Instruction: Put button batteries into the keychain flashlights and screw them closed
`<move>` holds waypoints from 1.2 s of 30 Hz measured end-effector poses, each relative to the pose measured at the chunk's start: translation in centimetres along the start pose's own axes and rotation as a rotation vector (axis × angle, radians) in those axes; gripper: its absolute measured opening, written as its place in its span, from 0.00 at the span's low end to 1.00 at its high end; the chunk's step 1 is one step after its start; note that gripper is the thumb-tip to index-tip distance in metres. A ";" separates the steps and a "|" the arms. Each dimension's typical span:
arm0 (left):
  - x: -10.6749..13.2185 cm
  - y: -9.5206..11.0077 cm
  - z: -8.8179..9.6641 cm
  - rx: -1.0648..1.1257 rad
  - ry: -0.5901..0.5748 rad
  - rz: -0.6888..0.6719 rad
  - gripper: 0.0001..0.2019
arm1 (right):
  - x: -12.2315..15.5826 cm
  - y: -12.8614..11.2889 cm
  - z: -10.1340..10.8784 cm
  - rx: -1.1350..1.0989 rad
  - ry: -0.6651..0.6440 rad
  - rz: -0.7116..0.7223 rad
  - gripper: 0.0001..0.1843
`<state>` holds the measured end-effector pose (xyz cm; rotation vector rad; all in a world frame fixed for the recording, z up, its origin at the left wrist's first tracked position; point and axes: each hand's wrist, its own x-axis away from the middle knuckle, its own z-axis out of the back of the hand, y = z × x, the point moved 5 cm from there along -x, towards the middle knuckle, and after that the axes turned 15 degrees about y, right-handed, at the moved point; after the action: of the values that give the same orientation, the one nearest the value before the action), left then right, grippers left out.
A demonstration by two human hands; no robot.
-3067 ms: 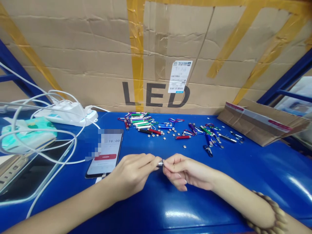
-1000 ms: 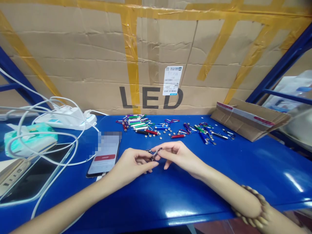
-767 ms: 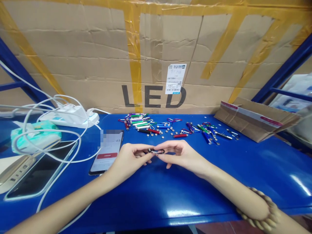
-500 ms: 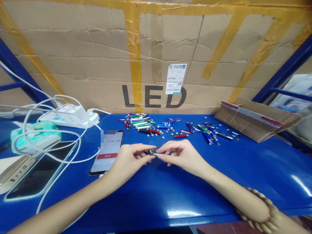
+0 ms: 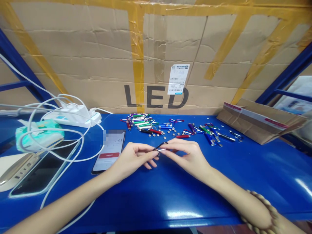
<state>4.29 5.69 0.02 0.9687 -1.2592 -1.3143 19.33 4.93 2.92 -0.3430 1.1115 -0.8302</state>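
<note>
Between my two hands, over the middle of the blue table, is a small black carabiner clip (image 5: 163, 143) with a thin silver bar (image 5: 162, 149) beside it. My left hand (image 5: 137, 157) pinches its left end between thumb and forefinger, the lower fingers loosely extended. At the other end, my right hand (image 5: 188, 157) grips the clip and bar with its thumb and fingertips. Fingers hide part of the piece, so I cannot tell what else is attached. Beyond the hands lies a pile of small metal pen-like flashlights (image 5: 141, 124), several with coloured carabiners.
Small round button cells (image 5: 164, 136) lie scattered beside a red flashlight (image 5: 182, 136). More flashlights (image 5: 209, 138) lie to the right, near an open cardboard box (image 5: 251, 122). A phone (image 5: 108, 156), white cables (image 5: 81, 143) and a power strip (image 5: 73, 118) occupy the left.
The black clip has turned and its right part now rises higher between the fingers. My left hand's lower fingers have spread out downward. The view has shifted slightly.
</note>
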 end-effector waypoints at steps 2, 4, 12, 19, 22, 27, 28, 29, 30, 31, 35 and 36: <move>0.0 -0.1 -0.1 0.004 -0.019 0.007 0.10 | 0.0 0.0 -0.1 -0.023 -0.005 -0.007 0.08; 0.0 -0.2 -0.2 0.006 -0.033 0.019 0.10 | 0.1 0.1 -0.3 -0.071 -0.011 -0.056 0.08; 0.3 -0.1 -0.4 0.009 -0.040 0.037 0.13 | 0.2 0.5 -0.4 -0.194 0.020 -0.146 0.05; 0.0 -0.3 -0.5 -0.056 -0.082 0.005 0.12 | 0.4 0.4 -0.6 -0.181 -0.005 -0.075 0.03; 0.1 -0.4 -0.7 -0.063 -0.116 0.011 0.13 | 0.5 0.8 -0.6 -0.220 0.034 -0.173 0.02; 0.2 -0.2 -0.7 -0.033 -0.096 0.014 0.14 | 1.0 1.4 -1.3 -0.316 -0.006 -0.424 0.13; 0.2 -0.2 -0.7 -0.029 -0.097 0.011 0.14 | 1.1 1.4 -1.6 -0.338 -0.044 -0.457 0.15; 0.1 -0.2 -0.8 -0.027 -0.100 0.012 0.14 | 1.2 1.4 -1.8 -0.358 -0.077 -0.481 0.16; 0.0 -0.3 -0.8 -0.026 -0.102 0.014 0.14 | 1.3 1.4 -2.0 -0.379 -0.095 -0.499 0.16; -0.1 -0.4 -0.8 -0.027 -0.104 0.017 0.14 | 1.4 1.4 -2.1 -0.398 -0.093 -0.513 0.16; -0.3 -0.9 -0.8 -0.031 -0.088 0.038 0.12 | 1.4 1.5 -2.1 -0.450 -0.012 -0.573 0.15; -0.3 -1.0 -0.7 -0.033 -0.082 0.042 0.12 | 1.5 1.5 -2.1 -0.464 -0.008 -0.594 0.15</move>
<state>4.92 5.80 -1.07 0.8686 -1.3095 -1.3493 18.33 5.17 0.13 -1.1005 1.2068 -1.0781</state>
